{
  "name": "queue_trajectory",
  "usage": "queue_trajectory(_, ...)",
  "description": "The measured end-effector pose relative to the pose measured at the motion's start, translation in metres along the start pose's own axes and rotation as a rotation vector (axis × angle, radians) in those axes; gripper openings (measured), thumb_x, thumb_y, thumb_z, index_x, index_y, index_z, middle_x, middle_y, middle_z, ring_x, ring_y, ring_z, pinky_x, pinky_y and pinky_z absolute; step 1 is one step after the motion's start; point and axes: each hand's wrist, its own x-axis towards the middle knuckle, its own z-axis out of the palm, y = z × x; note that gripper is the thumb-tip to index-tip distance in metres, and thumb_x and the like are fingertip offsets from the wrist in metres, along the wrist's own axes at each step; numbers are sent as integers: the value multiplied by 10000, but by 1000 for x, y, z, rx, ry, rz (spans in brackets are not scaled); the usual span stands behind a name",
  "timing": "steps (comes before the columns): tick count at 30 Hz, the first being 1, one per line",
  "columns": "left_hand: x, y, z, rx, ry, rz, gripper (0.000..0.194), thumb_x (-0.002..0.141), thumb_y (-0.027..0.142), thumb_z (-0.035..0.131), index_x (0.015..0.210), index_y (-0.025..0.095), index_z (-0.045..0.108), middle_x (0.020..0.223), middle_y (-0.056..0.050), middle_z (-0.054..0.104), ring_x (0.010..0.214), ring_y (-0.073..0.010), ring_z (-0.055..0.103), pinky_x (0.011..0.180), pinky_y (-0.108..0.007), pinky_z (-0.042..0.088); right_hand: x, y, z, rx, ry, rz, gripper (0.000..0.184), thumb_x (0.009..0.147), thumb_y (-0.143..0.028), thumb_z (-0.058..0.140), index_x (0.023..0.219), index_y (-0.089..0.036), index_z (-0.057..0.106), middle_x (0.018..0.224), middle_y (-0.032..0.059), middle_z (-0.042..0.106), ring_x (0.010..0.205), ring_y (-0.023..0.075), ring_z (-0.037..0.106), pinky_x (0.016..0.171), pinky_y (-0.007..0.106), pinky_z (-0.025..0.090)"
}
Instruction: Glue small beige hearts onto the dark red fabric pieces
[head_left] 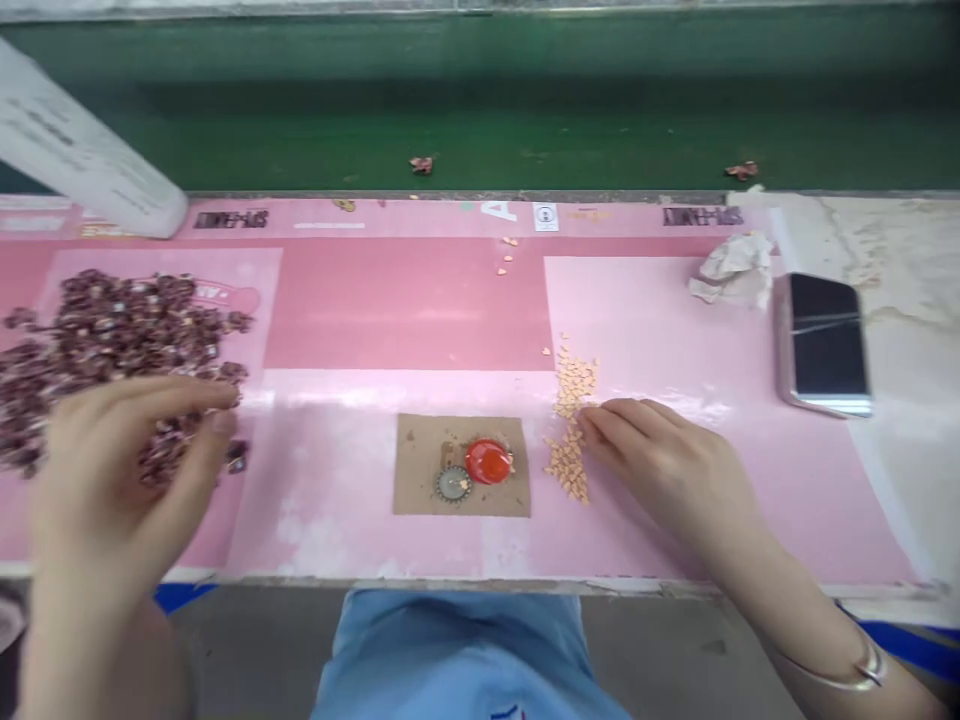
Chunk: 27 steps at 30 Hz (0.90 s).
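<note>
My left hand (112,470) is over the near right side of a heap of small dark purple, flower-like pieces (120,335). Its thumb and forefinger are pinched together; anything between the tips is too small to make out. My right hand (667,470) rests with its fingertips pressed together at the edge of a strip of tiny tan, flat pieces (574,385). What those fingertips hold, if anything, is hidden. Between both hands lies a cardboard square (412,450), bearing a shiny red round blob (488,461) and a crimped bottle cap (453,485).
Pink printed sheeting (360,300) covers the worktop. A white tube-shaped container (90,150) leans in at upper left. At right are a crumpled tissue (735,270) and a phone (825,345). Beyond the back edge runs a green band (570,150) with two purplish bits on it.
</note>
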Motion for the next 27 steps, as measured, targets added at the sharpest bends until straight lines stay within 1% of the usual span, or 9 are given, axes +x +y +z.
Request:
queue_trajectory(3, -48, 7, -10, -45, -7, 12, 103, 916, 195, 705, 996, 221, 765, 1002, -51, 766, 973, -242, 705, 907, -367, 522, -1, 2, 6, 38, 130, 19, 230, 1053, -200, 556, 871, -201, 697, 811, 33, 740, 655, 165, 666, 533, 306, 455)
queue_trajectory(6, -83, 37, -8, -209, -61, -78, 233, 921, 47, 657, 1035, 232, 741, 993, -20, 732, 969, -190, 691, 893, -290, 539, 0, 3, 8, 141, 236, 97, 150, 998, -182, 685, 853, -221, 686, 774, 5, 739, 631, 154, 678, 508, 286, 472)
queue_trajectory(8, -93, 63, -1, -358, -134, -79, 271, 936, 12, 616, 1046, 237, 722, 957, -3, 718, 922, -148, 686, 852, -223, 548, 2, -3, 3, 230, 286, 182, 126, 953, -159, 746, 857, -221, 693, 765, 1, 739, 567, 127, 633, 485, 272, 471)
queue_trajectory(11, -96, 98, 15, -632, -319, -61, 232, 977, 47, 595, 1066, 233, 702, 918, 11, 726, 861, -106, 704, 800, -152, 556, 8, -30, -15, 446, 365, 232, 118, 938, -122, 742, 888, -219, 696, 756, -9, 726, 501, 81, 557, 436, 233, 453)
queue_trajectory(14, -95, 122, 34, -854, -493, -55, 100, 1046, 218, 607, 1057, 214, 706, 921, -13, 746, 838, -108, 724, 773, -142, 572, 16, -72, -31, 748, 330, 80, 158, 994, -83, 607, 919, -203, 676, 756, -1, 731, 626, 106, 688, 526, 218, 559)
queue_trajectory(15, -96, 127, 39, -900, -511, -66, 134, 1063, 282, 595, 1031, 205, 700, 907, -21, 740, 820, -109, 717, 757, -144, 573, 19, -85, -33, 831, 355, 63, 129, 1007, -101, 602, 948, -186, 680, 753, 3, 736, 632, 103, 696, 567, 220, 592)
queue_trajectory(18, -98, 133, 52, -968, -475, -117, 242, 1082, 350, 554, 930, 191, 655, 821, -15, 688, 749, -104, 671, 708, -144, 564, 22, -113, -28, 898, 469, 103, 122, 1020, -111, 592, 956, -154, 687, 747, 23, 745, 649, 100, 705, 598, 216, 616)
queue_trajectory(21, -99, 129, 56, -937, -406, -78, 206, 1081, 287, 553, 916, 191, 631, 811, -10, 668, 741, -101, 653, 697, -146, 553, 19, -120, -22, 816, 502, 147, 121, 1007, -84, 601, 970, -141, 700, 761, 38, 763, 686, 105, 720, 628, 210, 625)
queue_trajectory(27, -94, 115, 51, -571, -328, 312, 188, 1097, 178, 466, 986, 170, 618, 844, -35, 700, 790, -142, 630, 796, -230, 565, 14, -108, -25, 790, 312, 73, 128, 999, -82, 612, 919, -154, 680, 750, 32, 745, 672, 106, 694, 650, 219, 614)
